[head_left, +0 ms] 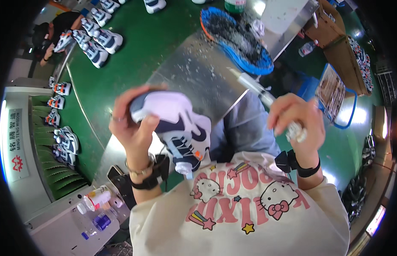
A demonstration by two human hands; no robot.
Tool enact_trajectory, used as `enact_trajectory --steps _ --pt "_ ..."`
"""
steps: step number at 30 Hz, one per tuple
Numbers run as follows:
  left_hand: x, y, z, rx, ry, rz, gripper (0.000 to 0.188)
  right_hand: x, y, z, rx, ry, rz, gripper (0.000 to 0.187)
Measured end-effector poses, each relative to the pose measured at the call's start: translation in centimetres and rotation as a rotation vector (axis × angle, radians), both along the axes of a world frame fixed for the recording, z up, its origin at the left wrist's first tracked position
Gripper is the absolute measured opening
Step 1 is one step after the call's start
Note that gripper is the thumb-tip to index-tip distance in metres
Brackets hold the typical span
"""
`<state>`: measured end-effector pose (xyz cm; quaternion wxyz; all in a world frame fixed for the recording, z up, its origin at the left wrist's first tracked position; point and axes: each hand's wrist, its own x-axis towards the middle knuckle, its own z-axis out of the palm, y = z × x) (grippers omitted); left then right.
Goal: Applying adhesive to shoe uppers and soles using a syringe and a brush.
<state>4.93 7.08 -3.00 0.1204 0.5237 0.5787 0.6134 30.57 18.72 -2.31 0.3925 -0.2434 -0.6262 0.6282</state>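
Cream shirt (pixel 237 205), sneaker (pixel 181 116) clasped toe-end in left grip (pixel 132 128), right grip (pixel 300 119) curled round tool (pixel 255 87)

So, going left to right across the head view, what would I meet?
Grey sign, ribbed green belt, white bottle, left grip, the white-and-navy shoe it holds, white-barrelled tool, right grip holding that tool, blue-framed board.
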Motion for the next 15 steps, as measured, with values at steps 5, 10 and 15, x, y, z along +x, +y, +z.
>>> enact_trajectory --steps 5,10,15 --pt "1.0 1.9 -0.2 -0.009 0.048 -0.158 0.052 0.4 -1.4 1.5 0.082 0.326 0.272 0.074" --pt "2.0 2.4 0.6 -0.080 0.117 -0.195 0.063 -0.5 -0.9 1.3 0.094 0.407 0.331 0.075" --pt "1.5 2.7 0.6 -0.039 0.266 -0.297 0.063 -1.4 -1.0 0.6 0.037 0.456 0.289 0.076"
